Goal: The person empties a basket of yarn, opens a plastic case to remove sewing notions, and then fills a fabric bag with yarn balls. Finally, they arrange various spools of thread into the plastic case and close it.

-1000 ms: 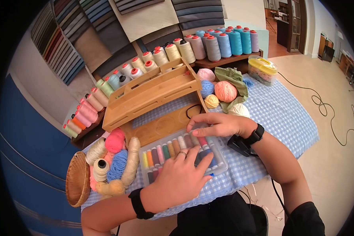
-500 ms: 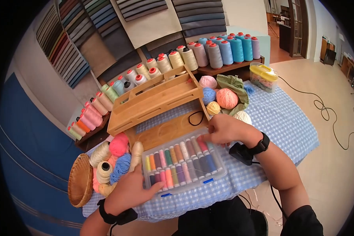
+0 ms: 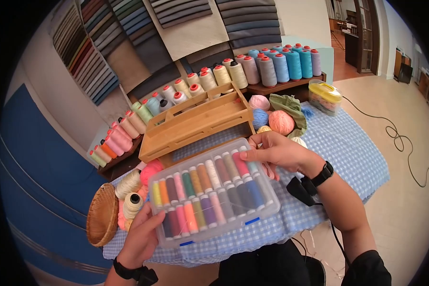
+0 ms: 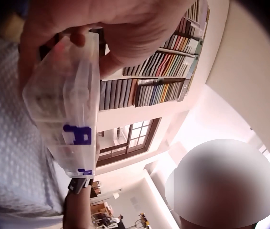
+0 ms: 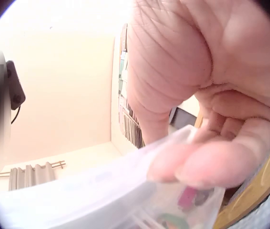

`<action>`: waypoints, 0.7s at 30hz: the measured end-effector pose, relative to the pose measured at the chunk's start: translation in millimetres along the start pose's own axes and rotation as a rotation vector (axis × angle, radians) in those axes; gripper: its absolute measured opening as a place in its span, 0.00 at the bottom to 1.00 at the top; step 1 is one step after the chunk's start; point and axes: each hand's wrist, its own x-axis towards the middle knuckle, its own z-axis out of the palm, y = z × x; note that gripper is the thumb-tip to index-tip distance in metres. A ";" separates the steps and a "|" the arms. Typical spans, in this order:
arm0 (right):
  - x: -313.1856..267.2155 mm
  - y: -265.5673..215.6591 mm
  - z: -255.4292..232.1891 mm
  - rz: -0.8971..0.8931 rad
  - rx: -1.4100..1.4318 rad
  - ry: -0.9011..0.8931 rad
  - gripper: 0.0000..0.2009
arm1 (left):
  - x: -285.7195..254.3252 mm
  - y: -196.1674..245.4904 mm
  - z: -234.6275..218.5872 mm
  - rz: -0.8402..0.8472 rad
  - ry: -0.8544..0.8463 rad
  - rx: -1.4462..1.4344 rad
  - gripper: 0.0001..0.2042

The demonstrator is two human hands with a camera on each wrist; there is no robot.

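Tablecloth [image 3: 341, 138] below, thread case [image 3: 213, 193] now in both hands [image 3: 142, 232] [image 3: 291, 155]

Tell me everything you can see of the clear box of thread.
The clear box is rectangular, looks like translucent plastic, and has two blue latches on its near side. It appears shut, holding two rows of multicoloured thread spools. It looks tilted and raised above the checked cloth; the left grip holds its left edge, the right grip its far right corner.
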 end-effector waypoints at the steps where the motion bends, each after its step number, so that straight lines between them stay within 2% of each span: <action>1: -1.5 -1.6 3.3 -0.007 0.041 -0.007 0.21 | -3.3 -0.7 5.0 0.041 0.049 -0.078 0.17; 2: -1.0 -0.1 4.3 -0.010 0.040 -0.012 0.21 | -5.7 -0.9 7.6 0.080 0.098 -0.157 0.20; 4: 0.4 5.9 4.3 -0.099 0.213 -0.089 0.19 | -9.1 1.9 6.2 0.099 0.088 -0.162 0.22; 5: 1.7 8.8 4.9 -0.111 0.214 -0.093 0.19 | -9.9 5.8 4.2 0.121 0.071 -0.167 0.24; 7: 6.1 12.8 3.5 -0.237 0.396 -0.130 0.18 | -4.5 19.7 1.0 0.195 0.075 -0.151 0.24; 8: 7.0 12.5 0.1 -0.253 0.396 -0.133 0.18 | -1.1 26.9 -2.4 0.256 0.076 -0.145 0.24; 10: 6.6 13.3 -7.5 -0.282 0.435 -0.172 0.20 | 13.4 40.4 -14.3 0.251 0.109 -0.165 0.24; 12: 13.1 20.2 -11.2 -0.281 0.423 -0.128 0.21 | 35.5 70.5 -4.7 0.285 0.064 -0.311 0.23; 15: 19.5 27.0 -13.7 -0.218 0.389 -0.082 0.21 | 86.7 97.2 -15.0 0.338 0.059 -0.298 0.21; 17: 22.4 31.4 -14.1 -0.150 0.349 -0.057 0.21 | 122.9 110.3 -19.5 0.295 -0.004 -0.226 0.20; 21: 24.4 36.8 -12.6 -0.089 0.272 -0.026 0.20 | 165.3 119.1 -9.8 0.215 0.014 -0.146 0.21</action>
